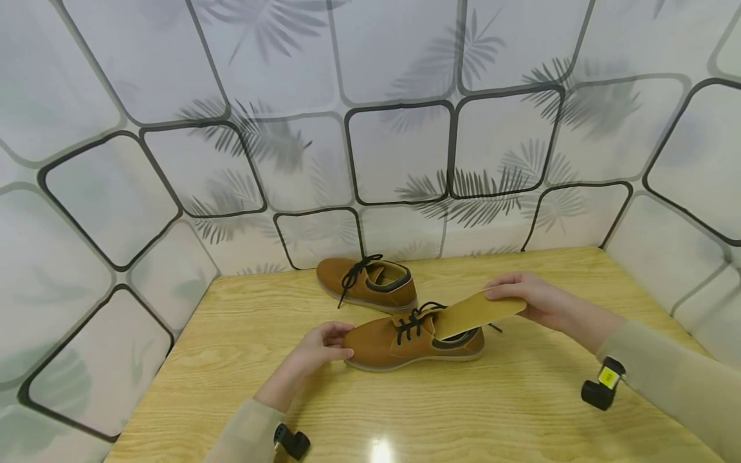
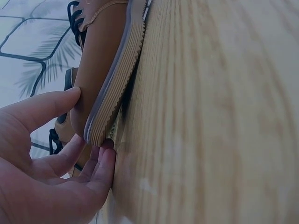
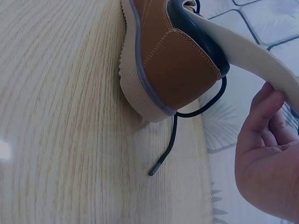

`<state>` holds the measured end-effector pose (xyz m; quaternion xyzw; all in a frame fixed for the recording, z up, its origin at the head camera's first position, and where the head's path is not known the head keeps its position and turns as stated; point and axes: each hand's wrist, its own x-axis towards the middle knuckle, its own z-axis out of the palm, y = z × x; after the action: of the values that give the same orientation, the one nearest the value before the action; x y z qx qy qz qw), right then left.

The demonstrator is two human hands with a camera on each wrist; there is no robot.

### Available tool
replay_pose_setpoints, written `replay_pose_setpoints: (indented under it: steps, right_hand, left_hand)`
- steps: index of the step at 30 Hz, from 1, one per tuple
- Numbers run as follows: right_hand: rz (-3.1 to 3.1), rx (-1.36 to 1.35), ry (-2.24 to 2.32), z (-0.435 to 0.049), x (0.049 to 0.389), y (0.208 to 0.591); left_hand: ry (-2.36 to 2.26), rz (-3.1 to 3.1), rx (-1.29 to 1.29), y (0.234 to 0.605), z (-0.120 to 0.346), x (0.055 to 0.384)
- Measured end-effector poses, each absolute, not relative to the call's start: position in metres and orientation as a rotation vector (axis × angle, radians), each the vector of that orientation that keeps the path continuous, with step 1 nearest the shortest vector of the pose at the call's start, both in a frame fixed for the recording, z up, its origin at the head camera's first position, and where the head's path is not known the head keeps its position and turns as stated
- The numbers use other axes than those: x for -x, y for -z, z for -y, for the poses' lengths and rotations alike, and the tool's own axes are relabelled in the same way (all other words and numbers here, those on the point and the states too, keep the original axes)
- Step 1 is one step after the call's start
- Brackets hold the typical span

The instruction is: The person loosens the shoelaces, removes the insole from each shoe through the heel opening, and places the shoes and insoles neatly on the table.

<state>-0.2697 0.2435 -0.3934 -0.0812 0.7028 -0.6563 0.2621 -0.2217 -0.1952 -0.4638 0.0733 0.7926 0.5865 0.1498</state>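
One thin, flat, tan insole (image 1: 477, 314), pinched at its outer end by the right hand (image 1: 535, 299), sits only partway inside the brown, leather-look lace-up shoe (image 1: 370, 344) whose toe the left hand (image 1: 317, 347) grips on the pale wooden tabletop (image 1: 451, 411), insertion or removal apparently unfinished.

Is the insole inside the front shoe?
Partly in: the insole enters the front shoe, but right-hand fingers hold its other end outside.

By the wood-grained table (image 1: 463, 405), 2 things are borne: a brown laced shoe (image 1: 370, 343) and, behind it, another brown shoe (image 1: 372, 293).
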Motion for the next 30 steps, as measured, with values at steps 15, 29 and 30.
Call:
replay_pose_setpoints:
  steps: [15,29,30]
  right_hand:
    - [-1.934,0.211,1.739,-0.255,0.269,0.393]
    - [-1.943,0.215,1.733,-0.263,0.267,0.389]
    - [-1.949,0.213,1.728,-0.264,0.267,0.389]
  left_hand:
    - [-1.67,-2.277,-0.233,0.465,0.194,0.221]
    - [-1.659,-2.295,-0.195,0.462,0.193,0.223]
    - [-1.661,-2.296,-0.189,0.461,0.193,0.223]
